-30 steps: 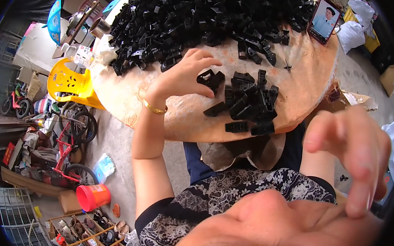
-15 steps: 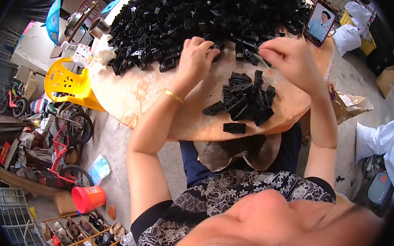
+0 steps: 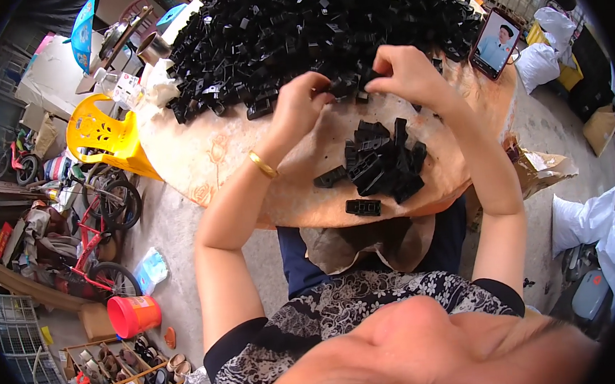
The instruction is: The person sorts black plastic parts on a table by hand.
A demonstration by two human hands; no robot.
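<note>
The step in hand looks like fingering black parts at the front edge of the pile, which fills the upper middle of the frame. The left hand, above centre, has its thumb and fingertips curled close; the right hand faces it from the right, fingers bent toward the thumb. Dark parts show between them, but I cannot tell whether either hand grips one. A smaller cluster lies on the worktop, right of centre and below the hands. The next move seems to call for a firm fingertip hold on one part, kept clear of its neighbours.
</note>
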